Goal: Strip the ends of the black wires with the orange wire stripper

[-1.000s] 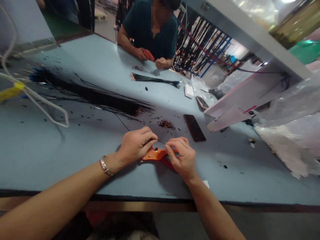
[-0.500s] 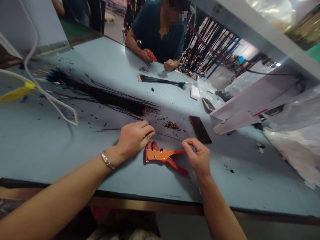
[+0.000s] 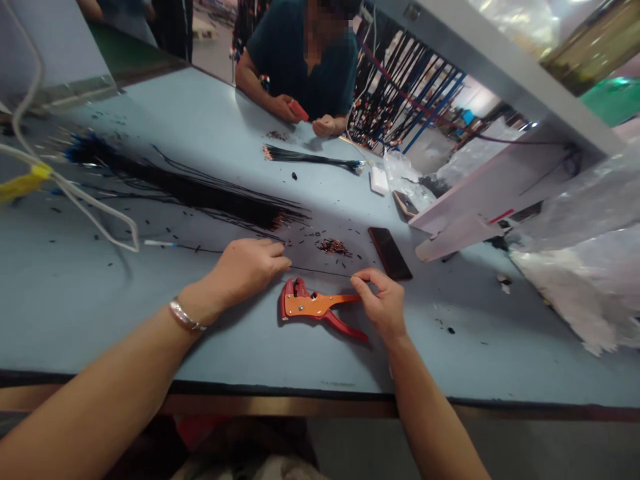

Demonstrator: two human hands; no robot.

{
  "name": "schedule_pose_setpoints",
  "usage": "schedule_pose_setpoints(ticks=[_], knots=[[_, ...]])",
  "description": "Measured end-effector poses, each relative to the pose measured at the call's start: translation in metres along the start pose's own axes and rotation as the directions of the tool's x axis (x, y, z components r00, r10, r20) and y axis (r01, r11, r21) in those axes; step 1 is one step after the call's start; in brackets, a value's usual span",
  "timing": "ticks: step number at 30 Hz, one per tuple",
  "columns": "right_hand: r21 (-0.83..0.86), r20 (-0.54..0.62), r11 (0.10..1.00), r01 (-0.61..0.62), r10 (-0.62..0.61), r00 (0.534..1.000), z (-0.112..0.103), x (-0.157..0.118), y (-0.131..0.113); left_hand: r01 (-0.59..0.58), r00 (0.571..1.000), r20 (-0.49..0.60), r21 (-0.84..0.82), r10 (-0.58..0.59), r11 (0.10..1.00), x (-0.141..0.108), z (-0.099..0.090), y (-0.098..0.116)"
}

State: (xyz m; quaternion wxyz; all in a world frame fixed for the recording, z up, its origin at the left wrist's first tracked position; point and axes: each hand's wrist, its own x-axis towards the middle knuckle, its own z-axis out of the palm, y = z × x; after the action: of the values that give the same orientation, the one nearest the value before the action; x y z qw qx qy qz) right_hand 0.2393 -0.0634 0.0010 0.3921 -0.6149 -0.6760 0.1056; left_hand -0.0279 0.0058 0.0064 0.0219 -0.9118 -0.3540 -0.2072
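Observation:
A thin black wire (image 3: pixel 320 271) runs between my two hands above the table. My left hand (image 3: pixel 247 267) is closed on it, and its far end with a white and blue tip sticks out to the left. My right hand (image 3: pixel 383 300) pinches the wire's other end between thumb and fingers. Just below the wire lies an orange and red wire stripper (image 3: pixel 313 305), its handles pointing toward my right hand. Behind my left hand rests a thick bundle of black wires (image 3: pixel 200 193). A small heap of cut wire bits (image 3: pixel 335 247) sits beyond the wire.
A dark phone (image 3: pixel 390 253) lies right of the heap. Farther back are a smaller wire bundle (image 3: pixel 313 157), a white box (image 3: pixel 379 181) and a co-worker (image 3: pixel 305 67) holding a red tool. A white cable (image 3: pixel 95 207) loops at left; plastic bags (image 3: pixel 565 267) lie at right.
My left hand has slid left along the wire, away from my right hand, and the wire's white and blue tip now shows farther left. The view has shifted slightly.

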Motion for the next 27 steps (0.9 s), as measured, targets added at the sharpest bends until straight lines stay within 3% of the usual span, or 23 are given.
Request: schedule_pose_setpoints(ticks=[3,9,12,17,22,27], knots=[[0.032,-0.019,0.998,-0.046,0.046,0.999,-0.002,0.002,0.005,-0.020,0.999,-0.040,-0.101,0.016,0.995,0.000,0.000,-0.005],[0.111,-0.087,0.976,-0.187,0.197,0.977,-0.009,0.004,0.018,-0.030,0.999,-0.046,-0.070,0.026,0.997,-0.001,0.001,-0.008],[0.123,-0.088,0.973,-0.194,0.205,0.975,-0.010,0.003,0.020,-0.033,0.998,-0.054,-0.127,0.027,0.991,-0.003,0.005,-0.008],[0.112,-0.045,0.981,-0.161,0.167,0.985,-0.011,0.002,0.017,-0.009,1.000,0.000,-0.038,0.009,0.999,-0.001,0.006,-0.006],[0.117,0.052,0.991,-0.062,0.056,0.997,-0.015,0.000,0.008,0.040,0.999,0.016,0.164,-0.043,0.986,-0.003,-0.017,0.006],[0.155,0.194,0.985,0.081,-0.111,0.975,-0.016,-0.003,-0.009,0.226,0.965,0.091,0.191,-0.246,0.955,-0.023,-0.037,0.013]])
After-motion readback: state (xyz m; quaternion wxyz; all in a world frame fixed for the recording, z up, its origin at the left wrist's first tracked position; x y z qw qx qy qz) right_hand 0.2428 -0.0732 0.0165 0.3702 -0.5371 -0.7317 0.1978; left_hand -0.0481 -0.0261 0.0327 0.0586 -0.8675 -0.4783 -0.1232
